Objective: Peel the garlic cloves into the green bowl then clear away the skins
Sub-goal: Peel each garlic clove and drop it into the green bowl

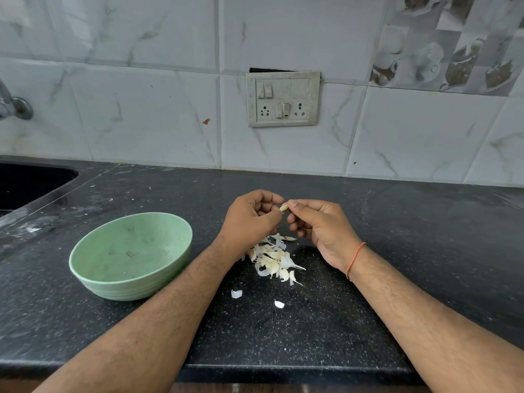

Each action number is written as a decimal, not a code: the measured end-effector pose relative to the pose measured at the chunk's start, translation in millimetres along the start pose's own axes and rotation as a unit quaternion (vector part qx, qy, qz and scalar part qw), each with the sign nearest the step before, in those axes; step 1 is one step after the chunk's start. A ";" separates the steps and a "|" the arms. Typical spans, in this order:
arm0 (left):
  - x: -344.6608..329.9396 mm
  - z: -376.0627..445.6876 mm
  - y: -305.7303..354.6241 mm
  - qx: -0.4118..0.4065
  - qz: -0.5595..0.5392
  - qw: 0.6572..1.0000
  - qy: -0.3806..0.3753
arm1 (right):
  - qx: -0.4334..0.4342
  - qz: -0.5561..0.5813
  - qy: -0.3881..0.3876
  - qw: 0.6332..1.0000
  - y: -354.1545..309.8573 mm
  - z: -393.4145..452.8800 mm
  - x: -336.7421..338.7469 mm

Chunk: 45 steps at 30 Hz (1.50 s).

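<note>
- A black sink (25, 182) is set into the counter at the far left, with part of a metal tap (14, 106) on the wall above it; what the basin holds cannot be seen.
- One green bowl (130, 255) stands on the black speckled countertop (397, 222), left of the hands. No peeled cloves show inside it, only a few small flecks on its inner wall.
- The left hand (249, 217) is held above the counter, its fingers curled, with thumb and forefinger pinching one end of a single garlic clove (283, 207).
- The right hand (320, 225) meets it from the other side, fingertips pinching the same clove; an orange thread (354, 259) circles that wrist.
- Below and between the two hands lies one pile of garlic cloves and skins (272, 259) on the counter; the cloves in it are too tangled with papery skin to count.
- Two loose skin scraps lie nearer the counter's front edge: one (236, 293) just below the pile, the other (279, 304) to its right.
- One switch and socket plate (283, 99) sits on the tiled wall behind.
</note>
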State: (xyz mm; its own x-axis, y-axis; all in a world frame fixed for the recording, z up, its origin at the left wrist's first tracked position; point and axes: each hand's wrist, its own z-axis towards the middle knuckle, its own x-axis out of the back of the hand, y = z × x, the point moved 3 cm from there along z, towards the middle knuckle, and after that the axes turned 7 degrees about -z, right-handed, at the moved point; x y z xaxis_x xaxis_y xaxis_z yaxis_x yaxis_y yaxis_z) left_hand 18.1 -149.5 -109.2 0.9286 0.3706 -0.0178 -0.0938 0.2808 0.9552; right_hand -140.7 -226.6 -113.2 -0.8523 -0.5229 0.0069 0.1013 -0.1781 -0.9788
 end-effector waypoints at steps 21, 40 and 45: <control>2.7 -6.2 11.8 -0.032 0.129 0.991 0.017 | 0.179 -0.280 0.131 0.934 -14.1 -4.6 7.7; 2.6 -5.9 10.2 0.002 0.034 0.999 0.011 | 0.313 -0.376 0.159 0.858 -27.3 -15.5 1.8; 2.1 -3.6 5.8 0.023 -0.022 0.999 0.004 | 0.350 -0.412 0.158 0.826 -28.2 -13.8 0.7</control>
State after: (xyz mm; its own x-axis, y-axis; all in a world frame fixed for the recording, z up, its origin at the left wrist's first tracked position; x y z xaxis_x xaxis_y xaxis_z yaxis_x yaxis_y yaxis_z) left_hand 18.2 -144.0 -104.8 0.9289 0.3653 -0.0615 -0.0366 0.2558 0.9660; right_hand -151.3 -210.5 -88.4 -0.8604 0.2404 0.4493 -0.4022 -0.8618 -0.3092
